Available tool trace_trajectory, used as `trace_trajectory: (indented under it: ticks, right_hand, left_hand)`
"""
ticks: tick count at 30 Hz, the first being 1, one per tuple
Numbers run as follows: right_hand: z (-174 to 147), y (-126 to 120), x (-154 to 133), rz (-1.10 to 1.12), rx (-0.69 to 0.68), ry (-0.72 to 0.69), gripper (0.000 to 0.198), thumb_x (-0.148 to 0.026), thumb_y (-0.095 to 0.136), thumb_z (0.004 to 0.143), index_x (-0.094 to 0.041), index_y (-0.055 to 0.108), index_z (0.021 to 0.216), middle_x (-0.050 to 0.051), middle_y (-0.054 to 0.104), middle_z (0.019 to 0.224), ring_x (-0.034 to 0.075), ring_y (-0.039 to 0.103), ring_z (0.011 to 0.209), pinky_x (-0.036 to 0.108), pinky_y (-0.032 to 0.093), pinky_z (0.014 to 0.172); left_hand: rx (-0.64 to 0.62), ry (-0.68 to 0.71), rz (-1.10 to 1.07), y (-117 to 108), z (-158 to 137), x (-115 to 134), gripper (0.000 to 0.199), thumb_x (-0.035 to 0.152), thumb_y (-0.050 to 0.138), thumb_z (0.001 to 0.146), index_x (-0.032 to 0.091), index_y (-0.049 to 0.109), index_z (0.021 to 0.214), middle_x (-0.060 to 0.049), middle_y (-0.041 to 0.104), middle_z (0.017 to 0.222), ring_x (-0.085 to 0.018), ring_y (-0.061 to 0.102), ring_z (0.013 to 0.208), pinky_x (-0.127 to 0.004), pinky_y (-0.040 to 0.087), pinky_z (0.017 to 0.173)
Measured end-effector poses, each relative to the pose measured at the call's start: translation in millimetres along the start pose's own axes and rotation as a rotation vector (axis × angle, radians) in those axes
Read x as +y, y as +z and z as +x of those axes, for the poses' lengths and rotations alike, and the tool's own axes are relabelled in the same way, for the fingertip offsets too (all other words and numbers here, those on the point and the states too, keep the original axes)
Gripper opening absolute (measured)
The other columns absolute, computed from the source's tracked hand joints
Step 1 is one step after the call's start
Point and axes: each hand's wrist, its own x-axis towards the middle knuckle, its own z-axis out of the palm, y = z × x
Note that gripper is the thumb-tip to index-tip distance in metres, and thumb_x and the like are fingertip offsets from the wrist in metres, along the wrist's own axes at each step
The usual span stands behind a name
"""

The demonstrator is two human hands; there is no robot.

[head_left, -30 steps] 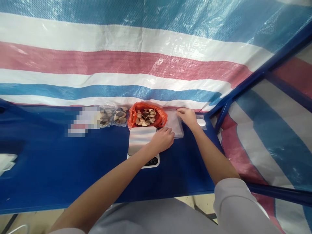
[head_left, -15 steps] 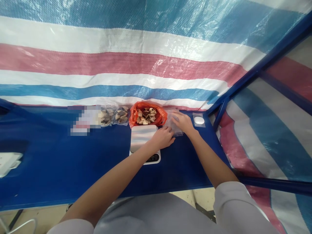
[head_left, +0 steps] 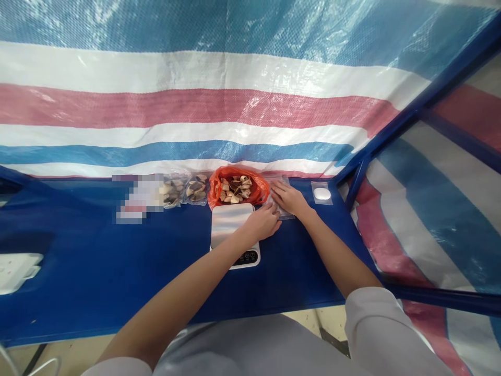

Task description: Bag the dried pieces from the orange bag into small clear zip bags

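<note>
My right hand [head_left: 290, 199] lies palm down on a small pile of clear plastic bags [head_left: 288, 214], fingers stretched out and slightly spread. Just left of it, my left hand [head_left: 264, 221] has its fingers bunched at the near left edge of the same bags, seemingly pinching one; the fingertips are partly hidden. An orange-red plastic bag [head_left: 259, 189] stands open beside the hands, with dried brown-and-cream pieces [head_left: 236, 189] inside. In front of it sits a white kitchen scale [head_left: 231, 222], its lower part partly covered by my left forearm.
Two clear bags filled with similar pieces [head_left: 195, 189] lie left of the orange-red bag, near a blurred-out packet [head_left: 143, 196]. A small bag with a white round item [head_left: 322, 194] lies at right. A white power strip [head_left: 18, 271] rests at far left. Striped sheeting and blue frame bars [head_left: 362, 167] border the blue table.
My right hand has flattened onto the clear bags, its fingers straighter than before. My left hand stays at the bags' edge. The view has tipped slightly.
</note>
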Motion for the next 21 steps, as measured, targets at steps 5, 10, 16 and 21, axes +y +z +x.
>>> trace_trajectory:
  ticks: [5,10,16,21]
  right_hand:
    - [2.2,-0.5,1.3,0.035,-0.022,0.021,0.039,-0.027,0.045,0.101,-0.015,0.067,0.131,0.012,0.063,0.14,0.026,0.056,0.135,0.041,0.046,0.115]
    - [-1.6,-20.3,-4.4,0.055,-0.002,0.17,0.037,-0.028,0.047,0.101,-0.018,0.069,0.128,0.009,0.062,0.142,0.024,0.057,0.134,0.036,0.048,0.112]
    - [-17.3,-52.3,-31.6,0.075,0.058,0.239,0.035,-0.031,0.048,0.1,-0.021,0.072,0.124,0.006,0.067,0.136,0.023,0.058,0.132,0.038,0.046,0.114]
    - [-36.4,-59.0,-72.7,0.064,0.098,0.28,0.032,-0.031,0.048,0.1,-0.024,0.075,0.115,0.005,0.068,0.135,0.023,0.062,0.127,0.037,0.049,0.108]
  left_hand:
    - [0.009,0.01,-0.015,-2.6,1.5,-0.7,0.033,0.03,0.05,0.099,0.007,0.069,0.114,-0.021,0.067,0.122,-0.03,0.06,0.123,-0.042,0.045,0.109]
    - [0.04,0.001,-0.058,-14.0,-0.1,-0.2,0.034,0.028,0.042,0.102,0.009,0.07,0.107,-0.018,0.07,0.112,-0.029,0.064,0.114,-0.041,0.051,0.102]
    - [0.184,-0.041,-0.111,-32.8,-20.2,-8.1,0.028,0.027,0.047,0.1,0.015,0.07,0.11,-0.015,0.07,0.121,-0.028,0.064,0.118,-0.045,0.049,0.106]
    - [0.317,-0.193,-0.195,-44.4,-52.0,-20.4,0.031,0.033,0.048,0.1,0.017,0.072,0.113,-0.012,0.071,0.123,-0.026,0.064,0.119,-0.044,0.051,0.106]
